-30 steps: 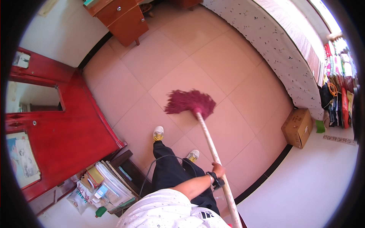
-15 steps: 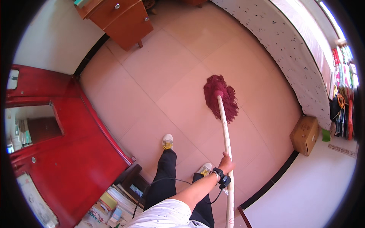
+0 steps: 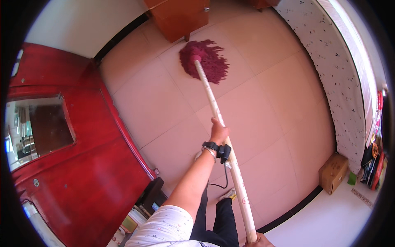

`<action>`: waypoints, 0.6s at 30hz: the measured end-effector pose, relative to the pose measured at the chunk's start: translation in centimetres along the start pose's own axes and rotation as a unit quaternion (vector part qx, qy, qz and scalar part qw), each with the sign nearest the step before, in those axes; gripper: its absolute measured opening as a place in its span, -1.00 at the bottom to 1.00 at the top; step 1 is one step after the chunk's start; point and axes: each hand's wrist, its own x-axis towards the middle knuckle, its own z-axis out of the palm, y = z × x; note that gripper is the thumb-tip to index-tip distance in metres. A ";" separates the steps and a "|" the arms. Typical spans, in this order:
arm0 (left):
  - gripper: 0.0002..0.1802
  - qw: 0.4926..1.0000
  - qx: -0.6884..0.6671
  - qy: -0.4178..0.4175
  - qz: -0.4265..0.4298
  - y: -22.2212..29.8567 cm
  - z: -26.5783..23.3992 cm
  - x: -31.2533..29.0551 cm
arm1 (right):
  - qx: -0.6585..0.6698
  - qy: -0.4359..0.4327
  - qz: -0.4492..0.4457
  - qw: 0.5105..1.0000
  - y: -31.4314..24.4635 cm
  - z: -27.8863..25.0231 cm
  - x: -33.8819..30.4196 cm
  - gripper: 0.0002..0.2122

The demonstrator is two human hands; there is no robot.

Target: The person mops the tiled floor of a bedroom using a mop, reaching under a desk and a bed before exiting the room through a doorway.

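A mop with a dark red string head [image 3: 210, 66] and a long pale handle [image 3: 240, 193] slants across the tiled floor. Its strings lie spread flat on the tiles, close to the foot of a brown wooden desk. My left hand [image 3: 219, 132] wraps round the middle of the handle; a black band with a small device and a bracelet sit on that wrist, with a cable running from it. At the lower edge my right hand [image 3: 259, 241] grips the handle's near end, only partly in view.
The brown wooden desk [image 3: 177, 18] stands at the far side. A red cabinet [image 3: 82, 181] with a mirror panel lines the left. On the right are a bed with a patterned skirt [image 3: 325, 53], a cardboard box [image 3: 333, 173] and hanging cloths [image 3: 372, 164]. Books lie lower left.
The mop head has moved away and to the left, toward the desk. My left arm reaches further forward, my right hand has come into view, and the whole view has shifted.
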 end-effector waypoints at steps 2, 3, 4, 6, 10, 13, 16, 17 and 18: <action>-0.47 0.999 -0.001 0.036 -0.002 -0.7 -3.0 0.8 | 0.155 -0.093 0.012 0.983 0.7 -0.8 1.8 -0.87; -0.48 0.998 -0.010 0.061 -0.003 -1.8 -4.6 1.1 | 0.149 -0.095 0.014 0.984 0.0 -0.4 1.7 -0.87; -0.47 0.997 -0.007 0.080 -0.001 -3.7 -6.1 1.5 | 0.039 -0.082 -0.026 0.995 -1.2 0.1 1.3 -0.85; -0.44 0.994 -0.004 0.106 -0.024 -6.0 -7.8 0.5 | -0.081 -0.064 -0.067 0.992 -1.4 0.1 0.8 -0.79; -0.41 0.982 -0.081 0.145 -0.095 -10.9 -10.4 -4.1 | -0.176 -0.025 -0.037 0.983 -1.0 0.4 -1.1 -0.68; -0.39 0.976 -0.071 0.165 -0.120 -13.9 -10.2 -9.3 | -0.203 -0.029 -0.071 0.976 3.6 -1.3 -1.4 -0.61; -0.38 0.969 -0.076 0.169 -0.163 -17.4 -8.0 -15.1 | -0.220 -0.020 -0.076 0.972 9.2 -3.8 -1.9 -0.55; -0.38 0.965 -0.088 0.170 -0.178 -18.5 -6.8 -16.9 | -0.239 -0.017 -0.085 0.967 11.5 -4.9 -1.9 -0.54; -0.39 0.963 -0.100 0.170 -0.185 -19.6 -5.5 -19.1 | -0.239 -0.010 -0.115 0.964 14.3 -6.3 -1.8 -0.53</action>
